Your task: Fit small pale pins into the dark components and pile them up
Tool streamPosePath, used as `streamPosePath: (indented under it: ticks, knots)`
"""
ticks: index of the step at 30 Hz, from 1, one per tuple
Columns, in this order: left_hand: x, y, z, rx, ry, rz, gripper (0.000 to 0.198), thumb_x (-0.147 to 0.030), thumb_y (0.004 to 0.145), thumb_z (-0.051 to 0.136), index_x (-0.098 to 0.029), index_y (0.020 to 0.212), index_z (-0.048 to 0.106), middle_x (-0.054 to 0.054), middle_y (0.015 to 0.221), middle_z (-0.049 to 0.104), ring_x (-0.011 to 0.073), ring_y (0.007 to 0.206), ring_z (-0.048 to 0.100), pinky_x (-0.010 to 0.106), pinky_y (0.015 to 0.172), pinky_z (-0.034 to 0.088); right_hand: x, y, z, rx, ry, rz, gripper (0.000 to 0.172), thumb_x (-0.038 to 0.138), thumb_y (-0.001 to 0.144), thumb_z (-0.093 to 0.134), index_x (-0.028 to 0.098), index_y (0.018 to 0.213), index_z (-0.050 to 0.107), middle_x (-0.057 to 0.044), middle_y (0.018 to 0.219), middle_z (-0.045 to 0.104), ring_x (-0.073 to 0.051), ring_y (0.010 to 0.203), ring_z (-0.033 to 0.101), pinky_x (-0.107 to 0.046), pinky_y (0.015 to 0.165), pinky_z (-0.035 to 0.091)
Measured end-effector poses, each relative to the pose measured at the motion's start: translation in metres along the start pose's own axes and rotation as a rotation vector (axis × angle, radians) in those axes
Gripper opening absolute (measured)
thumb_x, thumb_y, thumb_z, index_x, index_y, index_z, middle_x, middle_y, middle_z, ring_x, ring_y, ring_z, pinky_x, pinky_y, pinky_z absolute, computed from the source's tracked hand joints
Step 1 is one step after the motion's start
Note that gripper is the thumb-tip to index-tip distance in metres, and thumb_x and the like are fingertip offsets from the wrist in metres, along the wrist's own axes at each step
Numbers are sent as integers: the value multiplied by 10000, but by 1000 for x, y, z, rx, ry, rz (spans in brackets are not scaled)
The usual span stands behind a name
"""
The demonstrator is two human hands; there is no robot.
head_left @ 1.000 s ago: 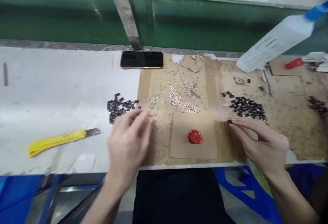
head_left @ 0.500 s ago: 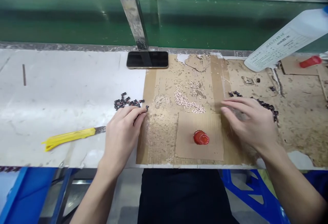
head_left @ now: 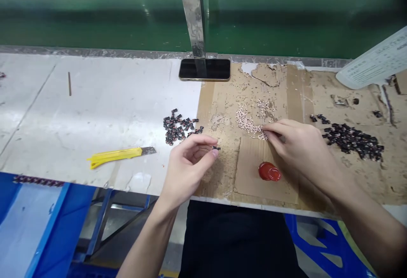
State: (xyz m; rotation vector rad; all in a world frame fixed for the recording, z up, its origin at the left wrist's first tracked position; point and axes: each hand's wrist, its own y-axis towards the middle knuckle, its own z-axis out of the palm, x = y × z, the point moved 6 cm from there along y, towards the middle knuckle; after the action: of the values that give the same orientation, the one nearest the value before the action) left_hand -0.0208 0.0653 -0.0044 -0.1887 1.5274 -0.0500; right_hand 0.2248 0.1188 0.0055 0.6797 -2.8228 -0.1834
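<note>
Bench (head_left: 95, 100), white surface; worn cardboard (head_left: 318, 100) covers its right part. A phone (head_left: 204, 69) lies at the far edge, at the foot of a metal post (head_left: 192, 13). A yellow knife (head_left: 121, 156) lies left of the hands, apart from them. A white bottle (head_left: 375, 64) lies at far right. A red cap (head_left: 269, 172) sits on the cardboard between the hands, just beside the right one. One heap of dark parts (head_left: 179, 125) lies on the white surface, a second heap (head_left: 352, 136) on the cardboard.

The left hand (head_left: 190, 163) pinches a small dark part (head_left: 216, 147) between thumb and forefinger, near the first heap. The right hand (head_left: 299, 146) has its fingertips drawn together on the pale bits (head_left: 248, 122); whether it grips one cannot be told.
</note>
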Motion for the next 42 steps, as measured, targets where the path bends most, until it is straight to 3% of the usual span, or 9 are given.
streamPosePath:
  ticks: [6,11,16,20,23,27,30,35,42]
  knots:
    - [1,-5,12,80,-108,-56,130,-129,910,762,-237,978,740,-17,962,756,111,908,765,169,785,619,0,0,-2,17,34,46,159,187,999,658,192,1049,808,-64,1013,814,-244,837,755,-355,667,521]
    - [0,-8,14,10,-77,-27,113,-134,894,795,-227,957,783,-14,923,793,95,882,763,139,798,610,2,1,-3,6,119,42,170,141,990,652,195,1038,806,-51,1022,812,-230,865,761,-351,710,553]
    - [-5,-10,20,-7,-46,-4,96,-152,916,787,-220,977,816,5,989,833,118,965,786,167,873,630,0,2,-11,-110,232,69,157,133,961,695,202,1043,810,-51,1017,820,-224,872,769,-372,755,600]
    - [-12,-13,35,12,-43,31,101,-156,963,732,-218,1002,801,-7,925,822,101,809,781,177,766,650,-23,-9,-15,-236,604,311,132,214,873,832,251,999,819,-29,953,830,-208,847,789,-369,813,656]
    - [-22,-13,59,104,38,131,129,-161,981,708,-204,1059,801,12,961,826,115,795,782,214,755,663,-33,-23,-8,-218,1043,491,249,290,779,926,283,1002,816,-4,875,821,-177,778,787,-309,748,672]
    - [-39,-15,87,186,170,362,147,-144,958,746,-152,1094,800,57,1055,833,138,888,780,235,816,655,-21,-37,-9,-162,1354,527,295,357,752,954,306,1005,812,20,847,808,-129,711,769,-208,651,658]
    - [-42,-17,98,229,167,437,123,-138,971,732,-124,1079,787,86,1092,836,157,966,786,250,857,654,-9,-42,-13,-121,1408,501,263,335,768,949,321,996,818,29,834,812,-112,692,770,-167,643,655]
    - [-41,-20,97,246,198,455,88,-135,988,709,-159,1043,774,77,1134,838,170,1009,794,276,926,649,-2,-47,-18,-131,1372,458,290,276,775,946,333,1030,821,37,846,819,-111,700,782,-157,657,664]
    - [-23,-19,95,349,91,188,89,-277,1005,717,-230,953,772,4,869,803,161,760,775,287,768,656,14,-52,-40,-153,1101,256,161,163,907,804,310,964,833,1,1031,815,-144,957,794,-181,798,671]
